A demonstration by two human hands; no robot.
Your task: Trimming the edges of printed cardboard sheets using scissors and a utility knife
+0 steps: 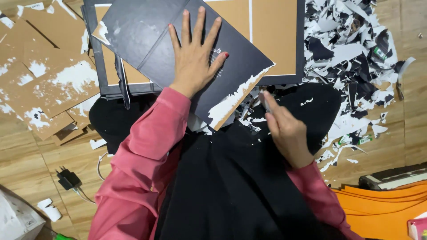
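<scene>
Left hand (194, 57) flat, fingers spread, pinning dark board (178, 53) steady on lap. Right hand (284, 129) just beside torn edge, pinching small tool (264, 98). Paper scraps (351, 53) beyond right hand.

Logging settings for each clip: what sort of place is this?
Probably a floor-level workspace for stripping paper covering off cardboard boards. The wooden floor carries a heap of torn scraps and stripped brown boards; the left hand presses a half-peeled black board.

Even, bright light is falling from above, throwing soft shadows; the right hand (288, 129) is blurring slightly, edges bending outward.
</scene>
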